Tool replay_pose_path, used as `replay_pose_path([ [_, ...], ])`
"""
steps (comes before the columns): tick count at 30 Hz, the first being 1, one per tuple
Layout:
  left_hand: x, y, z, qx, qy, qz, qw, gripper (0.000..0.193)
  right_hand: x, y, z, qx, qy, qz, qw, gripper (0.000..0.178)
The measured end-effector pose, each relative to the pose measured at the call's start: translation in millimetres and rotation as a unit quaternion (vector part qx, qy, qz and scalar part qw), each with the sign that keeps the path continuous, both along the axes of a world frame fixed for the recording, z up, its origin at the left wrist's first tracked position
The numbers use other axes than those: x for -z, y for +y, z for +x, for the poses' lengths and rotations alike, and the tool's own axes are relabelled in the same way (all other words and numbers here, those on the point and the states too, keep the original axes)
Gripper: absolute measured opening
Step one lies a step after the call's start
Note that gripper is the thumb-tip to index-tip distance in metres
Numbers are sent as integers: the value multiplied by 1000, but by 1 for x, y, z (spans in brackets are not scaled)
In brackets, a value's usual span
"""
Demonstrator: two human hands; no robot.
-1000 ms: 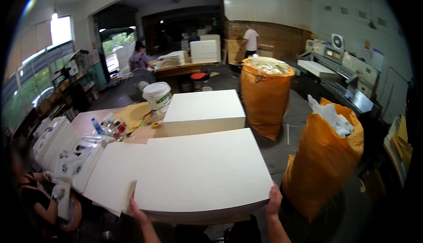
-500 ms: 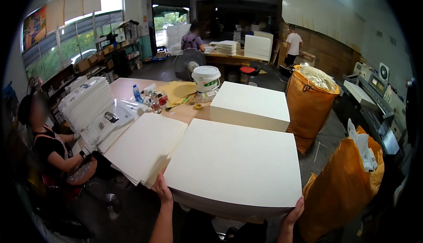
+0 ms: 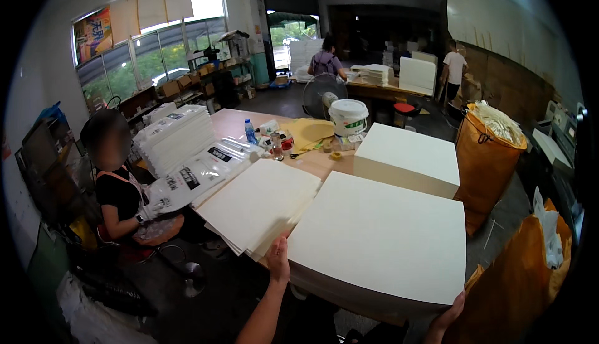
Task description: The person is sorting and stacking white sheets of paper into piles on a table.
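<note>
A tall stack of large white paper sheets (image 3: 377,238) stands at the table's near edge, right in front of me. My left hand (image 3: 278,261) is at its near left corner, with the fingers along the side of the sheets. At the near right corner, my right hand (image 3: 450,314) grips the edge, its fingers partly hidden by the stack. A lower, uneven pile of white sheets (image 3: 256,200) lies just left of my left hand. Behind the tall stack sits another squared block of white paper (image 3: 409,157).
A seated co-worker (image 3: 118,188) in gloves handles printed plastic bags (image 3: 193,179) at the left. A white bucket (image 3: 347,117), a blue-capped bottle (image 3: 250,132), tape (image 3: 336,155) and scissors stand farther back. Orange sacks (image 3: 490,163) are at the right.
My view has turned left, so the table and stacks sit farther right in the picture. Both hands stay at the stack's near corners. The co-worker's plastic bag has shifted.
</note>
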State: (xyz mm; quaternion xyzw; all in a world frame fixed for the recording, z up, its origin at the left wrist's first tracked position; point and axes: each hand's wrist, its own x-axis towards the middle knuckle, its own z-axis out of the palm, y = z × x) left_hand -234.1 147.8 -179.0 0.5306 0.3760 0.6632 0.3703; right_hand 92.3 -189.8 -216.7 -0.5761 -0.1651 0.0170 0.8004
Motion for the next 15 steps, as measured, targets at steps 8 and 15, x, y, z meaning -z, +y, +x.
replay_pose_path([
  [8,-109,-93,140,405,190,250,858,23,1,-6,5,16,-47,-28,998,52],
  [15,-80,-129,203,496,351,354,711,21,-4,-10,8,-19,-55,-12,998,51],
])
